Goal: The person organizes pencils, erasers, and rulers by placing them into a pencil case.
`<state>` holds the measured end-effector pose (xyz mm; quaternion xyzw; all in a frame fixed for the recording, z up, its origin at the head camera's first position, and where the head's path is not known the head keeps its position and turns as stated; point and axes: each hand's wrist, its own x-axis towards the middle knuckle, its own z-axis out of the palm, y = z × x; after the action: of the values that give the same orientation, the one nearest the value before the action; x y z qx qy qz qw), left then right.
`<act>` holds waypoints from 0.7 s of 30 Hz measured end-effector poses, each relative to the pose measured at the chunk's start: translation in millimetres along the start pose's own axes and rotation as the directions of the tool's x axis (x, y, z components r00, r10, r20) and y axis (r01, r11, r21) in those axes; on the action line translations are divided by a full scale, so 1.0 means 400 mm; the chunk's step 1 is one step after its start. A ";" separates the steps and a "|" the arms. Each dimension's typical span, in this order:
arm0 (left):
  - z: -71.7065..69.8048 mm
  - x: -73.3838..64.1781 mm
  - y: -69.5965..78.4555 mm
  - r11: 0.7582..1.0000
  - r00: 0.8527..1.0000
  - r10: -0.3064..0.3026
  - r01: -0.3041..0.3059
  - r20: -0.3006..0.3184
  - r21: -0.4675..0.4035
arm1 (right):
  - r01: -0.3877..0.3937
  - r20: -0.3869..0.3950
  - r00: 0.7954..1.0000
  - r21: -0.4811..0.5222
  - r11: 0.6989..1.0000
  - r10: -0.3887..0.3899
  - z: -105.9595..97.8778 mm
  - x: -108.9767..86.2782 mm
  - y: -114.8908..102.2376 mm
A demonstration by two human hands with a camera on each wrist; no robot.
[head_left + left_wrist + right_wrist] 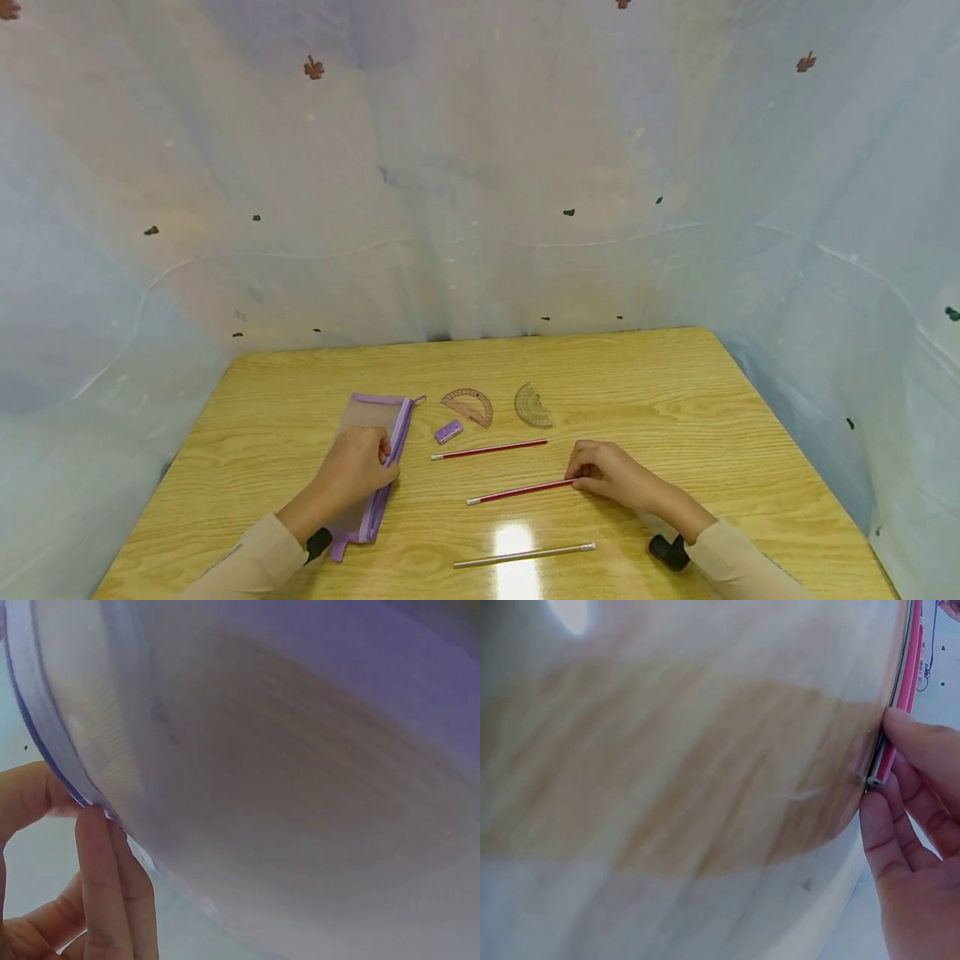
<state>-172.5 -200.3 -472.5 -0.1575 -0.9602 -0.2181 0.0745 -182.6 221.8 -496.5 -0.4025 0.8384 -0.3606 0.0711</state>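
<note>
On the left of the table lies a purple-edged mesh pencil pouch, its zipped side facing right. My left hand pinches that zip edge; in the left wrist view the fingertips meet at the zip and the mesh fills most of the picture. Low over the table, my right hand holds a red pencil between thumb and fingers at the end away from its eraser tip. The right wrist view shows the same pencil, with the thumb on its side and other fingertips by its end.
Another red pencil lies farther back, and a silvery pencil nearer me. Behind them are a purple eraser, a pinkish protractor and a clear protractor. A pale curtain hangs behind the wooden table.
</note>
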 end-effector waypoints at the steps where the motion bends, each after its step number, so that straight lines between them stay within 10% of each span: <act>1: 0.000 0.000 0.000 1.000 1.000 -0.002 0.002 0.001 -0.004 | 0.003 -0.003 1.000 -0.002 1.000 -0.004 0.000 0.000 0.001; 21: -0.012 -0.004 0.005 1.000 1.000 0.004 -0.005 -0.017 -0.013 | -0.016 -0.015 1.000 -0.051 0.999 0.015 0.007 -0.001 0.000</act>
<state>-170.1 -201.2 -467.9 -0.1582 -0.9577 -0.2257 0.0822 -181.1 220.7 -498.6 -0.3949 0.8510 -0.3413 0.0573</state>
